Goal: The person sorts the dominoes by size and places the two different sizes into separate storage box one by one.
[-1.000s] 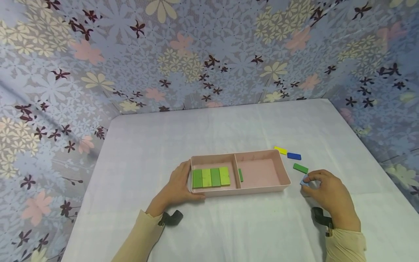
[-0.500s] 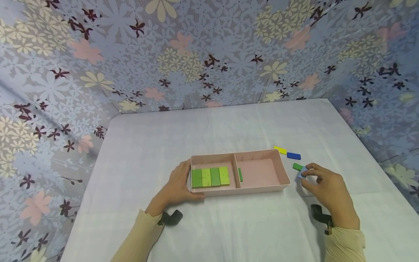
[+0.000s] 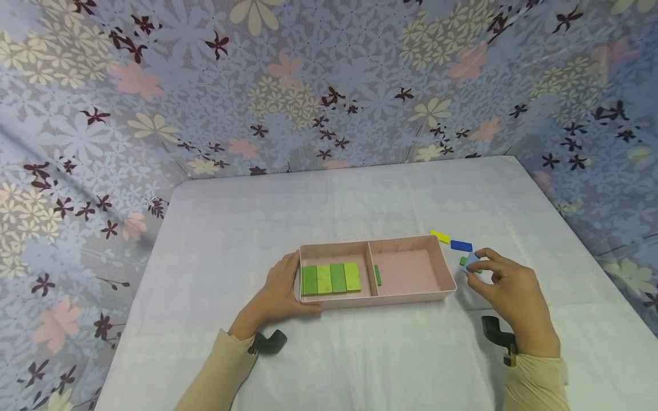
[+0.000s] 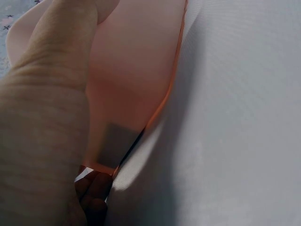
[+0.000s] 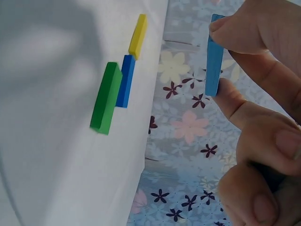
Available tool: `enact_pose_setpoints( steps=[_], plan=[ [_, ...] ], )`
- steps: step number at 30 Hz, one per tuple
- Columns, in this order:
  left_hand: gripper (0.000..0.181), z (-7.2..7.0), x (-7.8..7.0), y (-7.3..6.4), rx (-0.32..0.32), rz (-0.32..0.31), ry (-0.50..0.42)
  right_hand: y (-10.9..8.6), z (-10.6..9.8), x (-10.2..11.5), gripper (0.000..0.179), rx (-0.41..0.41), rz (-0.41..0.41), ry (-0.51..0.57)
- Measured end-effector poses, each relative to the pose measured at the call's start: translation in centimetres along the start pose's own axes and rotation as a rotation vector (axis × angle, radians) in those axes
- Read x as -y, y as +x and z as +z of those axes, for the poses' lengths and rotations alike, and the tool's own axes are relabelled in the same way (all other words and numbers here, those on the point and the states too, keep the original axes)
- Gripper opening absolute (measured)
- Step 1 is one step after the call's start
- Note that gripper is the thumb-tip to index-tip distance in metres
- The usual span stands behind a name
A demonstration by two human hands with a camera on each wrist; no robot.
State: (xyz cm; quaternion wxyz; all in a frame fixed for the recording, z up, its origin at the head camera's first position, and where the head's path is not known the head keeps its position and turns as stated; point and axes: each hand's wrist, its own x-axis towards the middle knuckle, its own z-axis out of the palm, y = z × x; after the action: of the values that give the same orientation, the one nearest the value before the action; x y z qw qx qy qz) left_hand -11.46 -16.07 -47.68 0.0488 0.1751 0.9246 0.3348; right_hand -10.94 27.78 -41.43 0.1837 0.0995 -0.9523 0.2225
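Observation:
My left hand grips the left end of a pink two-compartment box, thumb along its front wall; in the left wrist view the wrist covers part of that wall. My right hand pinches a light blue wooden block between thumb and fingertips, raised over the table to the right of the box. Beneath it lies a green block, partly covered in the head view. Several green and yellow-green blocks lie side by side in the left compartment. A thin green block lies against the divider in the right one.
A dark blue block and a yellow block lie near the box's back right corner. White cloth covers the table. Flowered fabric hangs along the back and sides.
My right hand has lifted the light blue block off the table and carried it slightly up and left, over the green block. My left hand and the box have stayed in place.

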Motion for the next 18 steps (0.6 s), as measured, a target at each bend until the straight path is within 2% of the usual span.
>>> enact_pose_setpoints(
  steps=[11,18],
  plan=[
    [0.126,0.1,0.1,-0.1,0.008,-0.014,-0.002,0.4,0.6,1.3,0.014,-0.030,-0.040,0.051],
    [0.127,0.0,0.0,0.0,0.008,-0.013,0.006,0.7,0.9,1.9,0.013,-0.045,-0.062,0.038]
  ],
)
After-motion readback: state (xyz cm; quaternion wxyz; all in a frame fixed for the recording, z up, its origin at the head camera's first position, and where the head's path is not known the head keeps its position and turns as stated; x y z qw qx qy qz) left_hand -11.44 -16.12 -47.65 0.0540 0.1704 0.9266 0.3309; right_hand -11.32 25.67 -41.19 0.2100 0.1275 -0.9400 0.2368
